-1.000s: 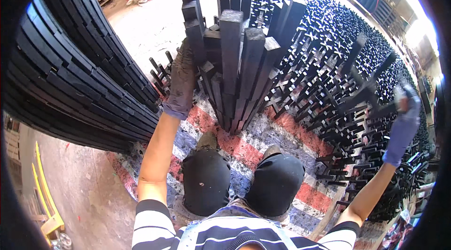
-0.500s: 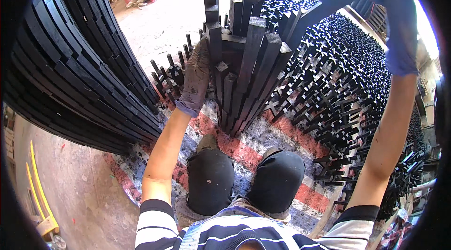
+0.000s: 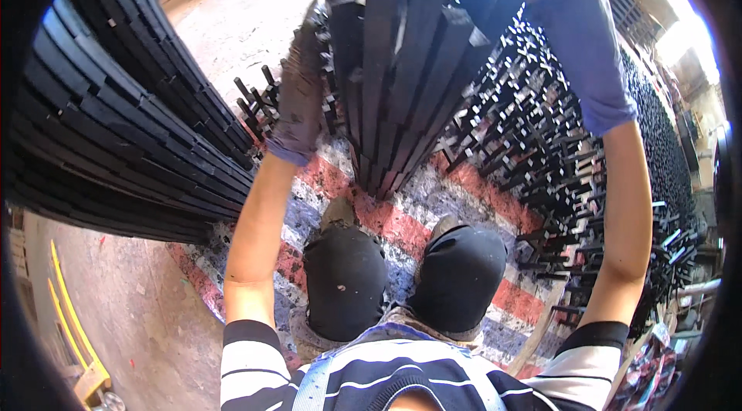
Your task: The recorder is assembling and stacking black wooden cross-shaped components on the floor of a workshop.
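Between my hands stands a tall stack of black square-section bars (image 3: 379,63), rising from the floor mat. Its top runs past the upper edge of the view. My left hand (image 3: 299,90), in a dark stained glove, lies along the stack's left side with its fingers stretched upward and fairly straight. My right hand (image 3: 576,32), in a blue glove, reaches over to the upper right of the stack, beside the dark bar ends. Glare and motion smear its fingers, so its grip is unclear.
Curved rows of stacked black bars (image 3: 116,133) stand on the left. A large mass of black cross-shaped pieces (image 3: 541,117) spreads over the right. Beneath me lies a stained red, white and blue striped mat (image 3: 386,225). A yellow-framed object (image 3: 69,326) sits at lower left.
The black angular frame that my right hand held high is no longer distinct. My right hand has moved left toward the stack. My left hand has shifted slightly left and up.
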A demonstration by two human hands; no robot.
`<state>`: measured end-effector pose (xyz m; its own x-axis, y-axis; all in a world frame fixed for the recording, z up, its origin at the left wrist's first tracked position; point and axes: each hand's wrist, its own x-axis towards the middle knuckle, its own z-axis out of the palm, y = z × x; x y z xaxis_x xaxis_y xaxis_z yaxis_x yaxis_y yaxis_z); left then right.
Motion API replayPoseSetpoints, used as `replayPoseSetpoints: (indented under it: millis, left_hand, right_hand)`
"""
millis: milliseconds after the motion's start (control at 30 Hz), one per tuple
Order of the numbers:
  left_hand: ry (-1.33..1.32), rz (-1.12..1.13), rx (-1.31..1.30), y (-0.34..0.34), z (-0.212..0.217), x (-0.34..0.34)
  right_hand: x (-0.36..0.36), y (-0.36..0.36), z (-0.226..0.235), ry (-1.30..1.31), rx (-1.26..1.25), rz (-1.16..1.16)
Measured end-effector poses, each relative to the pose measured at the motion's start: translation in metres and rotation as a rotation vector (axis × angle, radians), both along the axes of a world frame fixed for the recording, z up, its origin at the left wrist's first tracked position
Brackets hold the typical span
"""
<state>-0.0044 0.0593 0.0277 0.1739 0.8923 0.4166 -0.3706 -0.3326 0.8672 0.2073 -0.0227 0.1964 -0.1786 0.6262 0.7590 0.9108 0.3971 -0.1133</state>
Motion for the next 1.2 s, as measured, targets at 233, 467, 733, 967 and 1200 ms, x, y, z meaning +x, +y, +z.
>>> replayPoseSetpoints:
  millis: [233, 467, 733, 967, 1200]
  left_hand:
    - [0.121, 0.225, -0.287, 0.024, 0.003, 0.008]
    - [0.002, 0.396, -0.404, 0.018, -0.017, -0.014]
    - [-0.031, 0.216, -0.648, 0.022, -0.031, -0.004]
    - [-0.208, 0.469, -0.558, 0.015, -0.027, -0.021]
    - [-0.052, 0.203, -0.351, -0.009, 0.006, 0.009]
  right_hand:
    - [0.058, -0.015, -0.023, -0.138, 0.216, -0.191]
    - [0.242, -0.095, -0.265, 0.06, -0.358, -0.7]
    - [0.334, -0.291, -0.471, 0.696, -0.881, -1.289]
    - [0.263, -0.238, -0.368, 1.27, -0.458, -1.138]
    - [0.205, -0.175, -0.179, 1.088, -0.393, -0.319]
